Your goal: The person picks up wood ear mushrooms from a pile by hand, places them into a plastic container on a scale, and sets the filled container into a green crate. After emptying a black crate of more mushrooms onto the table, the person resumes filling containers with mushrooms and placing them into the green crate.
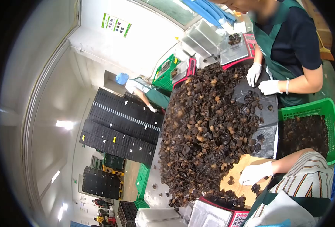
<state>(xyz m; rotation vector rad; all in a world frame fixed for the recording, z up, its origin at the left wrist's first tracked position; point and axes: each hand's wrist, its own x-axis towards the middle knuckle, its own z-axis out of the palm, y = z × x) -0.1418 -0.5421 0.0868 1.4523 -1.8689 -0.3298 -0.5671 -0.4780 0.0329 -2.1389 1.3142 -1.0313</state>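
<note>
Neither of my hands shows in the head view. A big heap of dark dried fungus point(201, 128) lies on a table covered with black sheeting point(267, 130). At the top right a co-worker in a green apron rests two white-gloved hands point(261, 80) at the heap's edge. At the bottom right another co-worker in a striped sleeve has a white-gloved hand point(255, 173) on a brown cardboard sheet point(240, 181) among loose pieces.
A green basket point(328, 109) of fungus stands at the right. Red scales with clear trays sit at the top point(238, 49) and at the bottom point(222, 216). Stacked black crates point(120, 126), green crates point(142, 183) and a bending person in a blue cap point(123, 78) are behind.
</note>
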